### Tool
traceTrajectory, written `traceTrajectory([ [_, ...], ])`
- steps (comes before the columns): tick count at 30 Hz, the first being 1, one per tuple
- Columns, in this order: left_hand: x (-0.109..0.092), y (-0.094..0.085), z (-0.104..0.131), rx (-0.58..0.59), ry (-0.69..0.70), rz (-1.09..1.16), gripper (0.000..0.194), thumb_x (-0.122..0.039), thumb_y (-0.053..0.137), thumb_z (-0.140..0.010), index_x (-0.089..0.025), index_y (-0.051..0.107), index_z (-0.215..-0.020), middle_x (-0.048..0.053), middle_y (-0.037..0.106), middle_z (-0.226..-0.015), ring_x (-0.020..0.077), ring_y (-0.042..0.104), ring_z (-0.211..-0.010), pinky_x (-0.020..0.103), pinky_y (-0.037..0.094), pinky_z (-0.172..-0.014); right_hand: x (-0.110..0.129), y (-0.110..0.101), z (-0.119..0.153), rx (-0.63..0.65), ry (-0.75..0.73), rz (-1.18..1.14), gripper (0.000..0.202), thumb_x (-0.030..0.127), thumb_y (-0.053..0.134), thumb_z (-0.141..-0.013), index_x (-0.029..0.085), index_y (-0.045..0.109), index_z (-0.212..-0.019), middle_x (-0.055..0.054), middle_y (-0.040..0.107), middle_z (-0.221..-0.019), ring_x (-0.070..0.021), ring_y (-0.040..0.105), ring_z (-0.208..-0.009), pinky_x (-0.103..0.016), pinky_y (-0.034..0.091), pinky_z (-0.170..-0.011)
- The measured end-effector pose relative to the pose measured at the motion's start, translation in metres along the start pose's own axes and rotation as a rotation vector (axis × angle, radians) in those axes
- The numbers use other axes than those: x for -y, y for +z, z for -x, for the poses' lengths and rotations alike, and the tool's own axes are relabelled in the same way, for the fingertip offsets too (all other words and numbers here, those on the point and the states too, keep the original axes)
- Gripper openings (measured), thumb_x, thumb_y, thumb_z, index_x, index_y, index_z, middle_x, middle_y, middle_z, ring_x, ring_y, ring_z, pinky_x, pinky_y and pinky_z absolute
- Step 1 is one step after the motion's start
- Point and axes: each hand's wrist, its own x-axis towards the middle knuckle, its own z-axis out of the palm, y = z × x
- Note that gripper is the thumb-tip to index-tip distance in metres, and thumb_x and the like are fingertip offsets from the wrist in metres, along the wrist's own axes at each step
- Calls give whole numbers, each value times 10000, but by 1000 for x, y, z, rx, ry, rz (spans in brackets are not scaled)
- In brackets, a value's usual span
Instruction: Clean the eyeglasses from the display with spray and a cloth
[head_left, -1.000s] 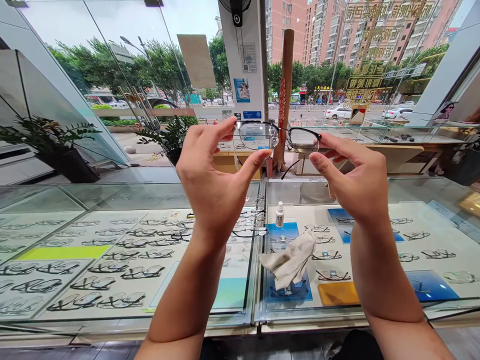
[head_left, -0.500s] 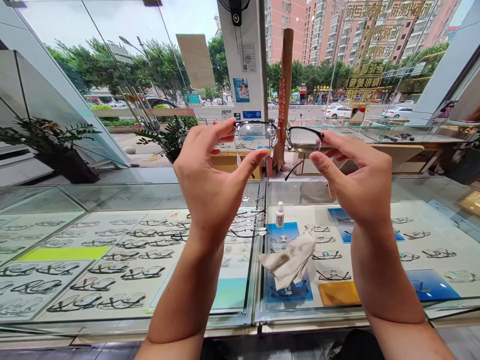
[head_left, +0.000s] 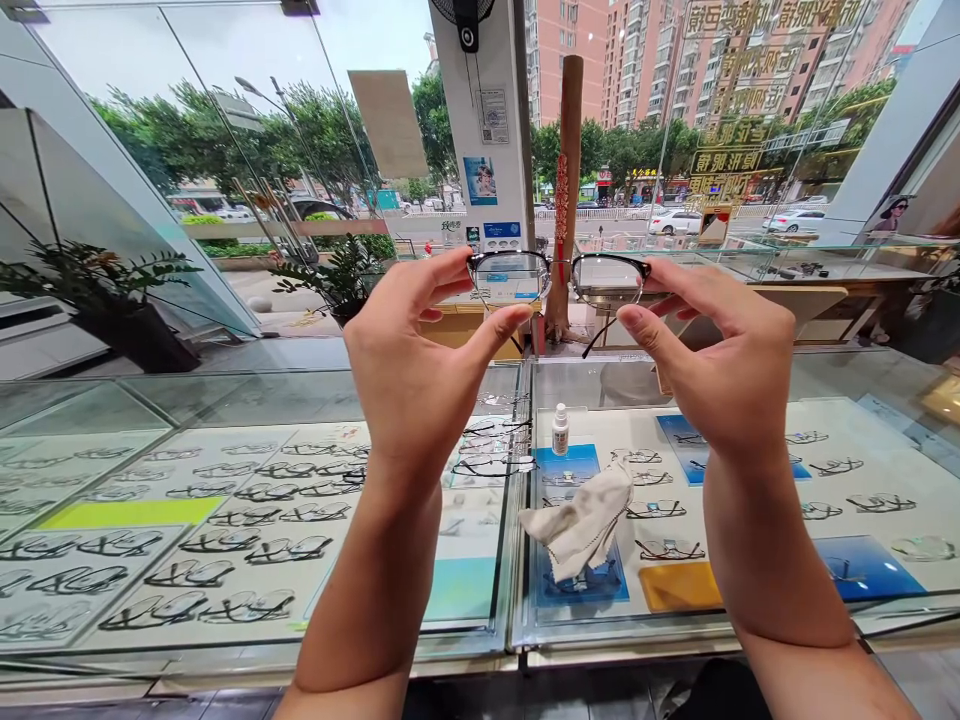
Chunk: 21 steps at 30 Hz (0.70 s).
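Note:
A pair of eyeglasses [head_left: 517, 258] with dark upper rims and clear lenses is held up at about eye level above the glass counter. My left hand [head_left: 416, 345] pinches its left end between thumb and fingers. At the right end, my right hand [head_left: 709, 345] grips the frame the same way. One thin dark temple hangs down below the right lens. Under my hands, a crumpled pale cleaning cloth [head_left: 581, 520] lies on the counter top. A small white bottle [head_left: 560, 430] stands upright behind the cloth.
The glass display counter [head_left: 517, 640] runs across in front of me, with many eyeglasses [head_left: 289, 548] laid out inside. Beyond it are a wooden post [head_left: 568, 170], potted plants [head_left: 135, 300] and a large window facing a street.
The eyeglasses have tilted slightly, so the lenses and hanging temple sit a little differently. Both hands keep their hold and have barely moved.

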Motion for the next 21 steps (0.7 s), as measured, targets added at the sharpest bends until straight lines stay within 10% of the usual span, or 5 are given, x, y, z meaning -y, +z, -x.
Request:
traceTrajectory([
  [21, 4, 2, -12, 121, -323, 274, 705, -696, 940, -757, -248, 793, -1281, 122, 823, -1246, 353, 795, -1195, 463, 710, -968, 7, 6, 2, -132, -134, 98, 386, 511, 818, -965, 313, 794, -1295, -78, 806, -1141, -279, 765, -950, -546, 656, -949],
])
